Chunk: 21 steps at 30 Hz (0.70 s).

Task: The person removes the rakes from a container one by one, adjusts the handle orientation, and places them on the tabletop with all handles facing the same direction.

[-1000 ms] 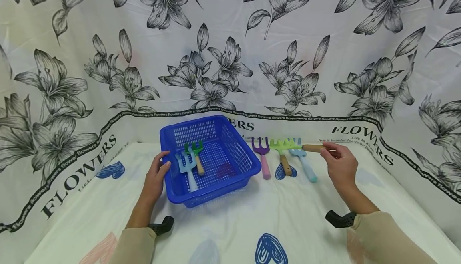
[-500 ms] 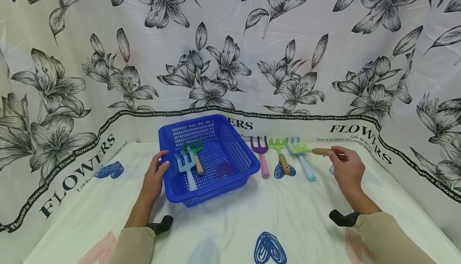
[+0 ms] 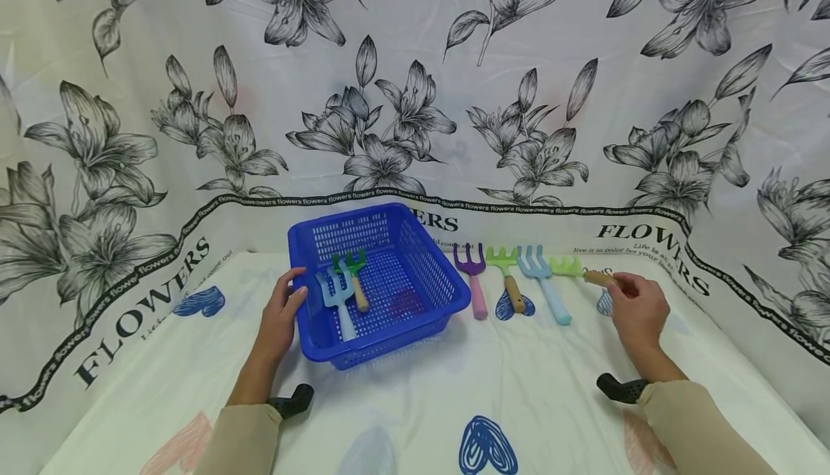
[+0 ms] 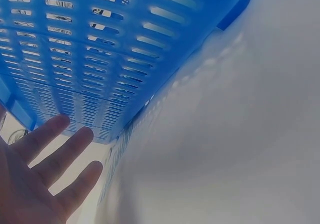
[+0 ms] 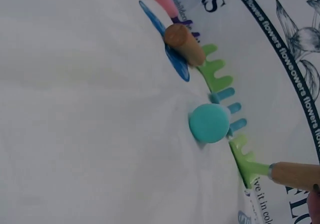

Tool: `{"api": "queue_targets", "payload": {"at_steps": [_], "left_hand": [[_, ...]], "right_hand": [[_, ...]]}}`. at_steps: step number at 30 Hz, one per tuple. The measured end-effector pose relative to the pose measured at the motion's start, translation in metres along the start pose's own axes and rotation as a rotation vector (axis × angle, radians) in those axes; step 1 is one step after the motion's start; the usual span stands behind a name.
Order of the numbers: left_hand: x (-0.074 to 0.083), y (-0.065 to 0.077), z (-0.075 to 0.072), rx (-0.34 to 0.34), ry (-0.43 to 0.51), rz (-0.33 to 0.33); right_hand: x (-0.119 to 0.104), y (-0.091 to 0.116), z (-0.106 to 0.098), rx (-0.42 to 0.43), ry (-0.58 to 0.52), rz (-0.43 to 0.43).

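My right hand (image 3: 638, 309) pinches the wooden handle of a light-green garden hand fork (image 3: 567, 266), its tines pointing left beside a light-blue hand fork (image 3: 550, 291). In the right wrist view this green fork (image 5: 245, 164) shows at the lower right, with only a sliver of the hand visible. My left hand (image 3: 280, 313) holds the left rim of a blue plastic basket (image 3: 382, 345), thumb and a finger over the edge. Its other fingers (image 4: 67, 156) stretch out beneath the slotted wall in the left wrist view. Inside the basket lie a pale-blue fork (image 3: 338, 298) and a dark-green fork (image 3: 357, 280) with a wooden handle.
Right of the basket, a purple fork with a pink handle (image 3: 476, 287) and another green fork with a wooden handle (image 3: 509, 280) lie in a row with the light-blue one. A white patterned cloth (image 3: 402, 417) covers the table; a floral curtain (image 3: 389, 64) rises behind.
My right hand has moved right with the green fork, from across the tines of the row to the right of the light-blue fork. The left hand stays on the basket rim.
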<state>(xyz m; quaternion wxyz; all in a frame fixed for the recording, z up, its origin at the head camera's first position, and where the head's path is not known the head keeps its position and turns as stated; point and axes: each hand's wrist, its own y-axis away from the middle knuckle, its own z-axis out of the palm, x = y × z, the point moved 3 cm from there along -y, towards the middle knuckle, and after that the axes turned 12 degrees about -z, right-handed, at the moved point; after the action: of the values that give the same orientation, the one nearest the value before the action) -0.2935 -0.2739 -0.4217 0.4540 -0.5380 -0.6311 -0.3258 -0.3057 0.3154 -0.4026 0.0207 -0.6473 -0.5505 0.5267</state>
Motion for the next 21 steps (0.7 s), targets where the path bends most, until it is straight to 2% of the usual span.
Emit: {"api": "queue_targets", "payload": {"at_steps": [11, 16, 21], "left_hand": [[-0.001, 0.000, 0.000, 0.011, -0.015, 0.000], [-0.001, 0.000, 0.000, 0.007, -0.008, 0.005], [0.000, 0.000, 0.001, 0.003, 0.004, 0.007]], "right_hand": [[0.015, 0.002, 0.009, -0.219, 0.067, 0.047], [0.022, 0.004, 0.014, -0.343, 0.101, 0.015], [0.026, 0.004, 0.020, -0.413, 0.103, -0.018]]}}
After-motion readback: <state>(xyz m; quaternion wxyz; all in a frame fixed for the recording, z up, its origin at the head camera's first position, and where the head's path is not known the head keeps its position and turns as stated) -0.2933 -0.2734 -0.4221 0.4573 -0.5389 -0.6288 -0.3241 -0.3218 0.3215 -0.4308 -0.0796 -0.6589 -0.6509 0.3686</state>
